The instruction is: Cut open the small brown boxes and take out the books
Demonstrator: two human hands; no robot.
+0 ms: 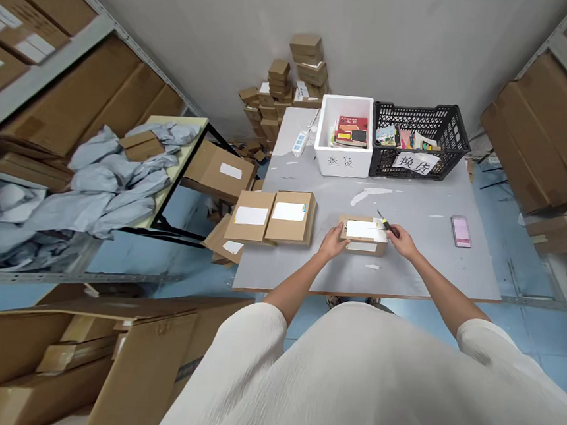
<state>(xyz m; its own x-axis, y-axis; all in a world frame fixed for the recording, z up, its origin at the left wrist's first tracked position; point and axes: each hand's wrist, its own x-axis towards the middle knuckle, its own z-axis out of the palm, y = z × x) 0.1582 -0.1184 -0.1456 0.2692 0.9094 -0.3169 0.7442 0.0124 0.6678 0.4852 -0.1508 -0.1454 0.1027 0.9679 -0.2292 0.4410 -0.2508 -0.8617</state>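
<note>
The grey table (pixel 407 270) is the landmark for everything here. Off its left edge stands a smaller table heaped with grey mailer bags (pixel 112 184), and below that edge several brown cartons (pixel 220 170) lie on the blue floor. Behind its far left corner small brown boxes are stacked (pixel 295 81) against the wall.

On the table's far edge sit a white foam bin (pixel 342 158) with books inside and, just right of it, a black plastic crate (pixel 419 142) with a paper sign on its front. On the table's left part lie two flat labelled parcels (pixel 270 217), side by side and touching; both look closed, with no sign of cutting that can be made out. Toward the table's right side, well apart from the rest, lies a pink phone (pixel 461 231).

Near the table's front edge, at its middle, sits the small cardboard box (pixel 363 236) with a white label on top. The left hand (pixel 333 242) is pressed against the box's left end, fingers curled round it. The right hand (pixel 401 241) is closed on a cutter (pixel 386 223) with a dark and yellow handle, its tip resting at the box's top right corner.

By my reading the opening has just begun: the blade meets the corner, yet the flaps appear shut. The cut across the lid, and whatever follows, looks left to do
</note>
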